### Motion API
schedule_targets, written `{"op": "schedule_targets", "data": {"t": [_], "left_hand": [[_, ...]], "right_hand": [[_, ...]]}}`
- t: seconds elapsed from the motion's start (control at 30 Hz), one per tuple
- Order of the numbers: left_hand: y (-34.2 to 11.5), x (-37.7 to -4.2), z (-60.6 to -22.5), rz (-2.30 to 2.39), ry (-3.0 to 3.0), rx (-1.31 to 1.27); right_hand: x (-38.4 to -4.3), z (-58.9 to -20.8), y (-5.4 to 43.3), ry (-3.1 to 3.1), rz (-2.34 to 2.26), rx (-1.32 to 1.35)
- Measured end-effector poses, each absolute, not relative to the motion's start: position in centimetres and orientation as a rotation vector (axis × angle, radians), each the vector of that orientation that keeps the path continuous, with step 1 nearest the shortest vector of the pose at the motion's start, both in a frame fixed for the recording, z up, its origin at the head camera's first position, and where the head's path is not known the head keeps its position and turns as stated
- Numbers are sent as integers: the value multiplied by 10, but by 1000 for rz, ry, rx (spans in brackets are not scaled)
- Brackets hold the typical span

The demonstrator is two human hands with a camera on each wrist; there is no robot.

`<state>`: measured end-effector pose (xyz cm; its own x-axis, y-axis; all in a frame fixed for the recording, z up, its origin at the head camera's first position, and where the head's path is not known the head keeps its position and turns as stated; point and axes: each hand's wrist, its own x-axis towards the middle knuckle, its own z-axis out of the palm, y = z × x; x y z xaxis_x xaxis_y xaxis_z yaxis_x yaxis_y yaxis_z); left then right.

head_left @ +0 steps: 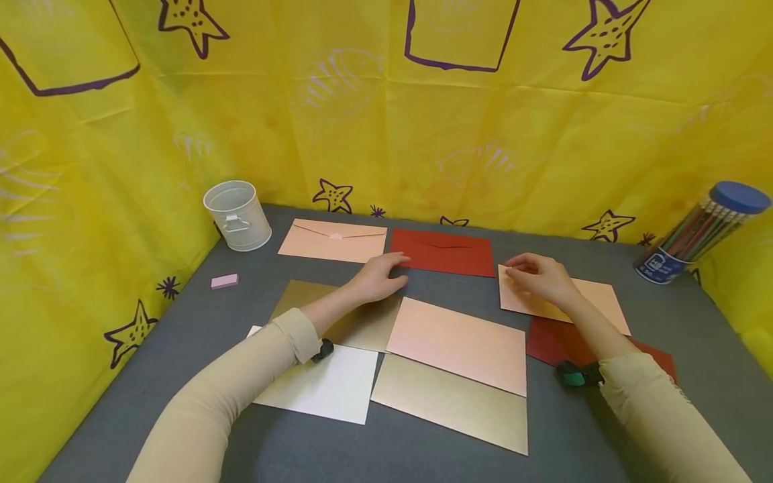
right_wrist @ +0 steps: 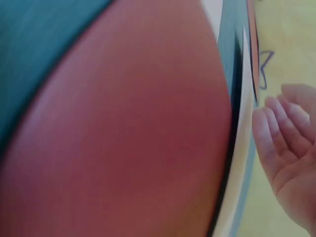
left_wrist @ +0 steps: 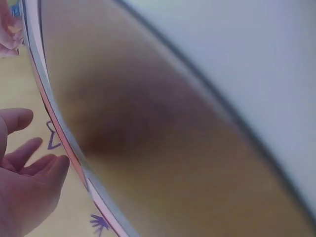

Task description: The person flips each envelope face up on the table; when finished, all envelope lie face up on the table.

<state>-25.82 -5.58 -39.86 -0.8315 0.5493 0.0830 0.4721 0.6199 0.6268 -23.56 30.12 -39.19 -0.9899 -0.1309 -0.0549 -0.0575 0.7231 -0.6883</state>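
Head view: left hand (head_left: 379,278) has thumb and fingers apart, nothing between them. Back red envelope (head_left: 443,253) is right at the fingertips, near left corner; contact unclear. Left peach envelope (head_left: 329,243) lies beyond the knuckles, upper gold envelope (head_left: 368,325) below the palm, white envelope (head_left: 326,389) farther back under the forearm. Right hand (head_left: 543,278) is over the right peach envelope (head_left: 594,298): fingers bent loosely, thumb near the index, tips above its left end. Can't confirm a pinch here. Front red envelope (head_left: 561,342) sits behind those fingers, under the wrist. Middle peach envelope (head_left: 461,342) is between the two hands, nearer the body than either set of fingertips.

Left wrist view: fingers spread and slightly bent, no grip. Upper gold fills the frame beside them, blurred; peach edges run just past the fingertips.

Right wrist view: fingers cupped, thumb clear of them, nothing clamped. Right peach shows edge-on just beside the fingertips; touch unclear.

Handling, my read: light, thin, bendy, creases easily; smooth face may slide on the table. Best hold: lift a corner with a nail, pinch the short edge, stay off the flap.
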Motion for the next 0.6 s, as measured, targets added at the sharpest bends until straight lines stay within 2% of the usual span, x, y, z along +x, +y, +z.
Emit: {"op": "schedule_targets", "data": {"t": [0.33, 0.6], "left_hand": [[-15, -256, -392, 869, 2566, 1282], [30, -253, -390, 790, 2419, 1350]], "right_hand": [[-208, -385, 343, 2869, -997, -288], [-189, -389, 386, 2829, -865, -267]]}}
